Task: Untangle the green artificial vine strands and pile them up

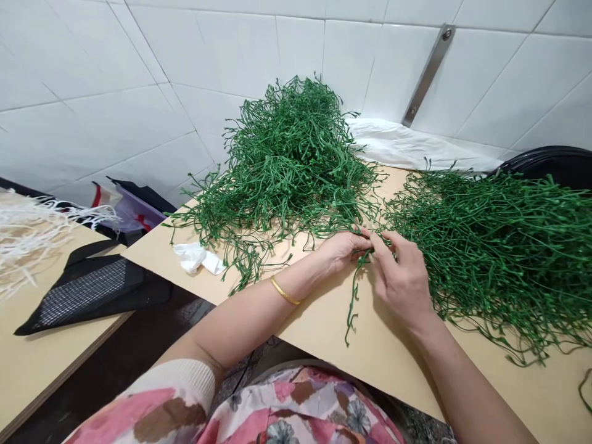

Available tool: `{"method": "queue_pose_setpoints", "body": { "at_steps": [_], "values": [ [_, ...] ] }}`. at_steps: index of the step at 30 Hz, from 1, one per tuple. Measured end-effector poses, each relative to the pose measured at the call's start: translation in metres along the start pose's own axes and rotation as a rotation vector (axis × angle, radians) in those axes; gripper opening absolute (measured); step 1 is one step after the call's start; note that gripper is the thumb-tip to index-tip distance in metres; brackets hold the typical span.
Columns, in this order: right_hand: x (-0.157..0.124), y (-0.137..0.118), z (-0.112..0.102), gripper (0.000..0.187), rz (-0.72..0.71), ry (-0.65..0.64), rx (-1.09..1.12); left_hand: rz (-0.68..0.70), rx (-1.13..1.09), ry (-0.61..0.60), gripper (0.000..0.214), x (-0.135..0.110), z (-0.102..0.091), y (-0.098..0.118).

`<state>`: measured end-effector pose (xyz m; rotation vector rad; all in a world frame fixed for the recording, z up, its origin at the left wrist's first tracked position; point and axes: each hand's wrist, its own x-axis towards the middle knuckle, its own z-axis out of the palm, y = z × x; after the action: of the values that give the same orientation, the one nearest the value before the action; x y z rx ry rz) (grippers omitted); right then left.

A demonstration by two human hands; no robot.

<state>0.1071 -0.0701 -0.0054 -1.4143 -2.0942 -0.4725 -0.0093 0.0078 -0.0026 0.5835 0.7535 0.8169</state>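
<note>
My left hand [342,248], with a gold bangle on the wrist, and my right hand [401,274] meet at the middle of a tan table [324,320]. Both pinch a thin green plastic stem [354,296] whose end trails down toward me. A tall heap of green plastic stems [287,160] lies behind my left hand. A flatter, wider spread of the same stems [504,246] lies right of my right hand.
A crumpled white tissue [197,258] lies at the table's left end. A second tan table [37,351] on the left carries a black mesh bag [87,293] and white plastic stems [28,237]. A white cloth [416,147] and a black bowl [550,163] sit against the tiled wall.
</note>
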Motion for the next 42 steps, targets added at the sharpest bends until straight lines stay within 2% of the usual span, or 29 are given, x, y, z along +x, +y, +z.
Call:
{"method": "queue_pose_setpoints", "body": {
  "at_steps": [2, 5, 12, 16, 21, 24, 27, 29, 33, 36, 39, 42],
  "values": [
    [0.001, 0.003, 0.005, 0.041, 0.033, -0.072, -0.005, -0.004, 0.006, -0.011, 0.019, -0.001, 0.000, 0.000],
    [0.000, 0.012, 0.009, 0.030, 0.065, -0.093, -0.022, -0.017, 0.007, -0.014, 0.018, 0.001, -0.002, 0.005],
    [-0.002, 0.034, 0.005, 0.027, 0.021, -0.023, -0.129, -0.130, 0.117, -0.081, 0.015, -0.001, -0.004, 0.015],
    [-0.004, 0.042, 0.005, 0.025, 0.051, -0.053, -0.133, -0.132, 0.219, -0.060, 0.018, -0.004, -0.005, 0.019],
    [-0.006, 0.044, 0.004, 0.027, 0.086, 0.003, -0.100, -0.261, 0.146, -0.063, 0.020, -0.003, -0.007, 0.029],
    [-0.006, 0.042, 0.002, 0.026, 0.089, 0.030, -0.060, -0.191, 0.115, 0.002, 0.021, -0.002, -0.006, 0.030],
    [-0.005, 0.036, -0.003, 0.027, 0.095, -0.030, -0.009, -0.071, 0.093, 0.114, 0.020, -0.001, -0.003, 0.024],
    [-0.004, 0.030, -0.009, 0.032, 0.103, -0.038, 0.067, -0.052, 0.098, 0.162, 0.018, 0.000, -0.001, 0.019],
    [0.001, 0.012, -0.019, 0.030, 0.112, 0.102, 0.316, -0.046, 0.114, 0.167, 0.017, 0.002, -0.001, 0.010],
    [0.004, 0.002, -0.012, 0.020, 0.109, 0.067, 0.237, -0.101, 0.100, 0.077, 0.019, 0.001, -0.003, 0.011],
    [0.004, 0.000, 0.004, 0.019, 0.114, -0.040, -0.012, -0.287, -0.007, -0.118, 0.023, -0.003, -0.004, 0.014],
    [0.003, 0.004, 0.014, 0.016, 0.109, -0.071, -0.134, -0.393, -0.099, -0.193, 0.023, -0.006, -0.004, 0.016]
  ]
}}
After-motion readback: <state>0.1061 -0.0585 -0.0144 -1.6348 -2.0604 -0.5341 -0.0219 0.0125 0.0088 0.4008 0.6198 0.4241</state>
